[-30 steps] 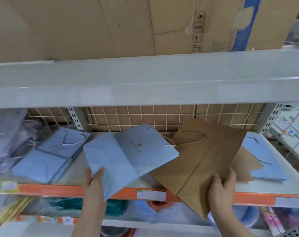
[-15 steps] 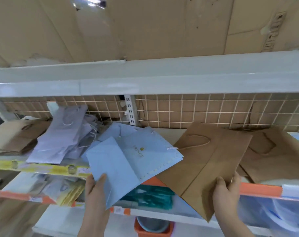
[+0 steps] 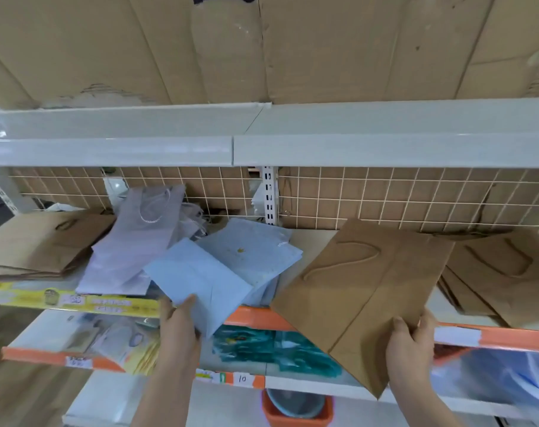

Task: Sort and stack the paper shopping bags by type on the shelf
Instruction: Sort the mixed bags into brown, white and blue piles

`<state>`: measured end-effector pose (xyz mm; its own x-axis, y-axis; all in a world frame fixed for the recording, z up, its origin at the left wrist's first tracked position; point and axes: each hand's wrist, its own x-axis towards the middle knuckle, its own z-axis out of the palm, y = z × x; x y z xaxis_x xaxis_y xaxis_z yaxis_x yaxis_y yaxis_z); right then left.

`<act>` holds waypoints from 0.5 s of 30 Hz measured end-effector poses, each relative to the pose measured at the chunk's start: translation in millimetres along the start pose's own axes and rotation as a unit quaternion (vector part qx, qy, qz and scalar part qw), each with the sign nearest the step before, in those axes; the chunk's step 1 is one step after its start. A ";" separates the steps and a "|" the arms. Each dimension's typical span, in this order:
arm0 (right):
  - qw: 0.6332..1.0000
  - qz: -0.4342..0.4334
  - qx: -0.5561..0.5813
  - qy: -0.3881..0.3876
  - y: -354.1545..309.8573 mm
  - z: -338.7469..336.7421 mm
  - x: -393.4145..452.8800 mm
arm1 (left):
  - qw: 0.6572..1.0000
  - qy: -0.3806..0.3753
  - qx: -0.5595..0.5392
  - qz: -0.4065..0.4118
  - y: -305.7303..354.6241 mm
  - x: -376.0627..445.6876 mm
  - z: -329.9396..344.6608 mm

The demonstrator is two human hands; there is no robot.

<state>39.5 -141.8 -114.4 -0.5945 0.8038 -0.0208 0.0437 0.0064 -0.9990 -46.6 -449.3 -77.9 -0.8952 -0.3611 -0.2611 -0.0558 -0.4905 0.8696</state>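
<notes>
My left hand (image 3: pixel 178 322) grips the near corner of a flat light blue paper bag (image 3: pixel 206 278), which lies over another light blue bag (image 3: pixel 256 251) on the shelf (image 3: pixel 256 317). My right hand (image 3: pixel 411 343) holds the lower edge of a flat brown paper bag (image 3: pixel 363 291) that juts out past the shelf front. To its right lies a stack of brown bags (image 3: pixel 496 272). Pale lilac bags (image 3: pixel 132 241) are heaped left of the blue ones, and more brown bags (image 3: pixel 43 241) lie at the far left.
A white upper shelf (image 3: pixel 262 143) carrying cardboard boxes (image 3: pixel 262 47) overhangs the bags. A wire grid back panel (image 3: pixel 385 195) closes the rear. Below, a lower shelf (image 3: pixel 293 383) holds teal packets (image 3: pixel 271 349) and an orange tub (image 3: pixel 296 408).
The view has swung left, showing the lilac heap and far-left brown bags. The blue bag in my left hand has come down over the other blue bags. My right hand still holds the brown bag.
</notes>
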 end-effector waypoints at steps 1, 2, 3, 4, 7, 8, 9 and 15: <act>1.000 0.000 -0.004 0.003 0.0 3.3 2.9 | 1.000 -0.004 0.001 0.004 -3.5 9.0 6.4; 1.000 -0.003 -0.008 0.006 0.3 7.0 6.3 | 1.000 -0.010 0.007 0.010 -6.8 18.2 12.7; 1.000 -0.007 -0.010 0.010 0.8 10.5 10.4 | 1.000 -0.013 0.016 0.016 -9.9 27.5 18.4; 1.000 -0.010 -0.011 0.014 1.2 14.0 15.1 | 0.999 -0.013 0.027 0.019 -12.9 36.8 23.6; 0.999 -0.008 -0.007 0.031 1.1 22.3 30.9 | 0.998 -0.020 0.059 0.000 -24.0 63.7 37.6; 0.999 -0.005 -0.004 0.037 1.7 25.0 36.0 | 0.997 -0.018 0.074 -0.005 -29.2 71.9 41.8; 0.999 -0.002 -0.001 0.043 2.5 27.1 40.2 | 0.995 -0.007 0.102 -0.005 -34.6 79.7 44.4; 0.999 0.014 -0.012 0.043 8.4 42.0 60.8 | 0.938 0.124 0.324 -0.002 -53.3 100.2 55.5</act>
<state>-30.0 -117.9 -125.7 -0.5214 0.8522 -0.0444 0.0794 -0.0034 -0.9968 -157.9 -415.3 -127.1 -0.7690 -0.5724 -0.2847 -0.3879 0.0638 0.9195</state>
